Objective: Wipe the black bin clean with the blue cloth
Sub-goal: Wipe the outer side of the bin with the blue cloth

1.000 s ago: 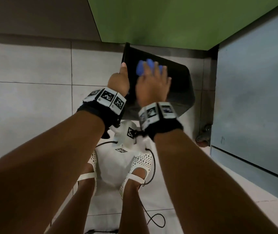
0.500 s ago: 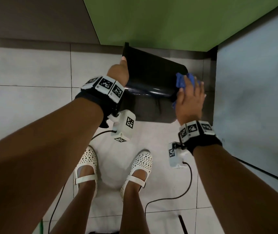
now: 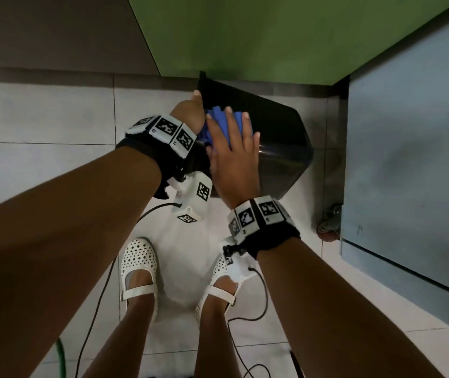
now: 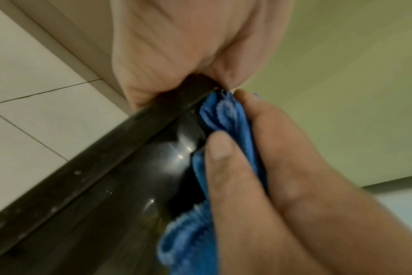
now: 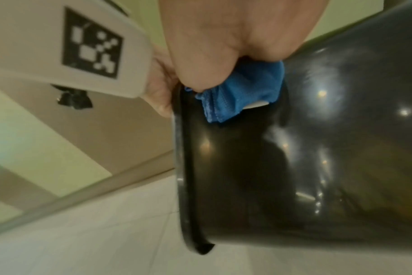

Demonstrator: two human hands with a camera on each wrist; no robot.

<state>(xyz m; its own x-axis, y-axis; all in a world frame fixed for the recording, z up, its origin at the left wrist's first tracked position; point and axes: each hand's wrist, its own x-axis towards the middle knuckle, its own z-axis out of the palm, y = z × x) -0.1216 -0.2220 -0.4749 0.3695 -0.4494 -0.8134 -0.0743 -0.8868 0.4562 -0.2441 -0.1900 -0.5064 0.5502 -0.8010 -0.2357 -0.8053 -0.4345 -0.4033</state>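
The black bin [image 3: 280,132] is tipped on its side above the tiled floor, its rim to the left. My left hand [image 3: 189,113] grips that rim [image 4: 82,176], palm [image 4: 176,46] wrapped over the edge. My right hand [image 3: 234,154] lies flat on the bin's glossy outer wall [image 5: 294,167], fingers straight and spread. It presses the bunched blue cloth [image 3: 218,118] against the wall just beside the rim. The cloth [image 4: 226,119] shows under the right fingers [image 4: 270,167] and pokes out below the palm [image 5: 242,93]. The bin's inside is hidden.
A green wall [image 3: 272,36] rises behind the bin. A grey-blue cabinet panel [image 3: 408,159] stands at the right with a castor [image 3: 329,222] at its foot. My white shoes [image 3: 139,271] and black cables [image 3: 245,317] are on the floor tiles below.
My right hand has swept the cloth from the bin's right end back left to the rim, beside my left hand. The left hand keeps its grip on the rim.
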